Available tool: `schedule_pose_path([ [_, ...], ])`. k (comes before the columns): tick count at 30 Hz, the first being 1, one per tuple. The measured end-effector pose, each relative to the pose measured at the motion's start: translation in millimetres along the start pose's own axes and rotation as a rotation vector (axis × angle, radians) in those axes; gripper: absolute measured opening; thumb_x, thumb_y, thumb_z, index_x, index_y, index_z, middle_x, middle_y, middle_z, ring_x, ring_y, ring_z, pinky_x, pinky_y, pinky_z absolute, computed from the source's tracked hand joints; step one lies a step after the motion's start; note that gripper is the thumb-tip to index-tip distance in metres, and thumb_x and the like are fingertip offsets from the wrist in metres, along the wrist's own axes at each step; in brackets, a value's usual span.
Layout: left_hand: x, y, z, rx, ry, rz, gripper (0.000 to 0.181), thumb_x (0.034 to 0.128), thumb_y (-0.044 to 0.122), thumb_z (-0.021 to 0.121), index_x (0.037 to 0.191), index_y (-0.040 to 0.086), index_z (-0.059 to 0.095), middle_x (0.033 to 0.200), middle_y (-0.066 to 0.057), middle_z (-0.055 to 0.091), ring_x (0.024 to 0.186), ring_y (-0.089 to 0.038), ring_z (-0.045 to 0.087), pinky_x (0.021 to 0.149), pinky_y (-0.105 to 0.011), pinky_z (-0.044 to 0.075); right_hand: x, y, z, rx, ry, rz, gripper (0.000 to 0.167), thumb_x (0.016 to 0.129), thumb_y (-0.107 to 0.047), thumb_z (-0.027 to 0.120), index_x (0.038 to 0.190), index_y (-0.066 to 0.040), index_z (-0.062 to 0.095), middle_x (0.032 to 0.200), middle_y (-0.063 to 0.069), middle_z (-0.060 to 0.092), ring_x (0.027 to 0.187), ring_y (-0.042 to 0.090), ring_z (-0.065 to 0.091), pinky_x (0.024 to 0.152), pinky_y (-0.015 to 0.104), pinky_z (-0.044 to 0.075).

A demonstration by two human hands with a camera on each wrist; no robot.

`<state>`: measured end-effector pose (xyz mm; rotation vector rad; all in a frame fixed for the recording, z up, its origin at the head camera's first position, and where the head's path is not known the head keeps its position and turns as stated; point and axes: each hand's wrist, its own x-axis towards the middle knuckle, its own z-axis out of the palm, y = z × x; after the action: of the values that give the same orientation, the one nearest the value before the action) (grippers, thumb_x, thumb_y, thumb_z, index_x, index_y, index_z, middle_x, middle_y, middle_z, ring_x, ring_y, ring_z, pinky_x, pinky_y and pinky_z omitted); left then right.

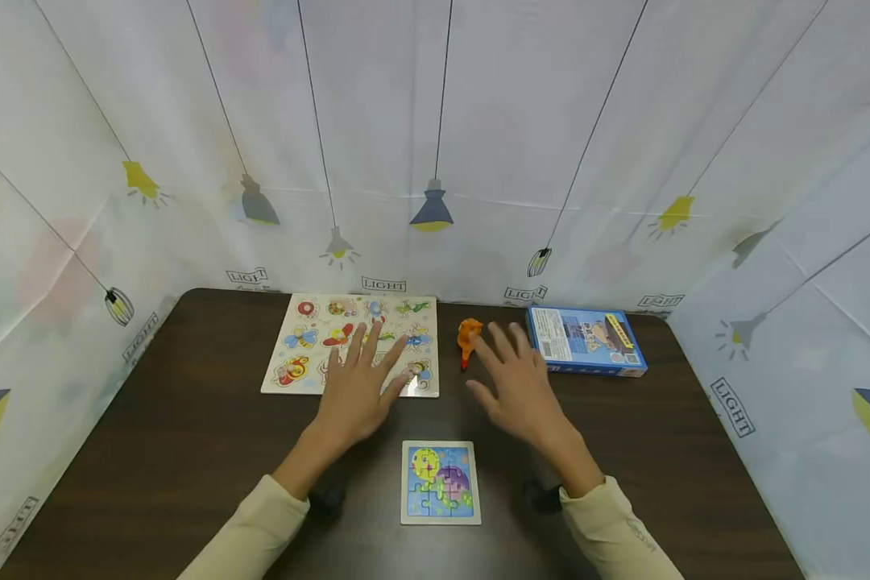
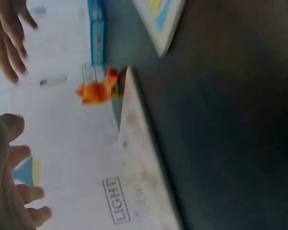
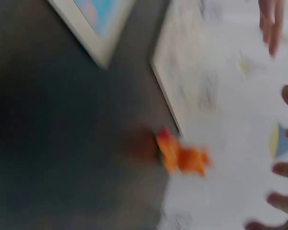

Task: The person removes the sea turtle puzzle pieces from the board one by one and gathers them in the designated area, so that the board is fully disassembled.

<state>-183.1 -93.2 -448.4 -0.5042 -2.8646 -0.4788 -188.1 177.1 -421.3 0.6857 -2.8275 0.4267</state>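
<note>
My left hand (image 1: pixel 354 397), fingers spread, hovers over the lower right part of a picture board (image 1: pixel 279 379) with printed insects; it holds nothing. My right hand (image 1: pixel 524 395) is spread too, just right of an orange toy figure (image 1: pixel 468 332), and grips nothing. In the head view its index fingertip overlaps the toy's edge; contact cannot be told. Between and below the hands lies a small framed jigsaw (image 1: pixel 441 482). The left wrist view shows the orange toy (image 2: pixel 97 92) standing beyond the board's corner; the right wrist view shows it (image 3: pixel 182 155) blurred.
A blue box (image 1: pixel 587 341) lies at the back right of the dark table (image 1: pixel 152 435), beside the right hand's fingers. Behind and at both sides hangs a white curtain (image 1: pixel 377 121) printed with lamps. Dark wrist devices sit below both wrists.
</note>
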Motion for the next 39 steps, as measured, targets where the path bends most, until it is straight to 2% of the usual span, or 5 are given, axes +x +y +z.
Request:
schedule_pose_path([
  [6,-57.2,5.9,12.8,-0.070,-0.144,0.234,0.044,0.1048,0.030,0.059,0.147,0.018,0.058,0.154,-0.020,0.047,0.143,-0.039,0.043,0.111,-0.062,0.038,-18.4,-26,35,0.146,-0.253,-0.212,0.052,0.095,-0.019,0.074,0.144,-0.010,0.058,0.140,0.017,0.057,0.130,0.036,0.052,0.099,0.056,0.051],
  [12,-92.4,7.7,22.8,-0.094,-0.348,0.305,0.041,0.1062,0.032,0.056,0.146,0.024,0.059,0.158,-0.019,0.042,0.145,-0.038,0.040,0.110,-0.057,0.042,-20.3,-36,54,0.156,-0.413,-0.305,0.039,0.094,-0.010,0.074,0.132,-0.013,0.069,0.122,0.007,0.062,0.110,0.023,0.056,0.083,0.042,0.055],
  [19,-100.9,6.3,33.4,-0.077,-0.427,0.294,0.045,0.1061,0.040,0.054,0.151,0.034,0.053,0.166,-0.013,0.028,0.152,-0.034,0.027,0.112,-0.062,0.037,-12.0,-43,67,0.070,-0.466,-0.430,0.044,0.094,-0.012,0.075,0.136,-0.020,0.068,0.118,0.004,0.062,0.103,0.019,0.055,0.080,0.034,0.054],
  [26,-96.4,6.4,29.6,-0.092,-0.533,0.254,0.047,0.1048,0.042,0.056,0.151,0.036,0.051,0.168,-0.010,0.024,0.154,-0.032,0.021,0.116,-0.064,0.029,-4.8,-43,68,-0.069,-0.494,-0.549,0.046,0.095,-0.012,0.073,0.138,-0.025,0.065,0.115,0.001,0.060,0.097,0.015,0.053,0.073,0.028,0.052],
  [39,-97.0,4.7,29.9,-0.094,-0.594,0.206,0.052,0.1048,0.039,0.057,0.155,0.041,0.043,0.170,-0.005,0.017,0.156,-0.028,0.013,0.120,-0.063,0.020,12.8,-57,66,-0.244,-0.533,-0.739,0.036,0.097,-0.018,0.071,0.132,-0.026,0.067,0.118,0.005,0.066,0.101,0.022,0.064,0.077,0.032,0.059],
])
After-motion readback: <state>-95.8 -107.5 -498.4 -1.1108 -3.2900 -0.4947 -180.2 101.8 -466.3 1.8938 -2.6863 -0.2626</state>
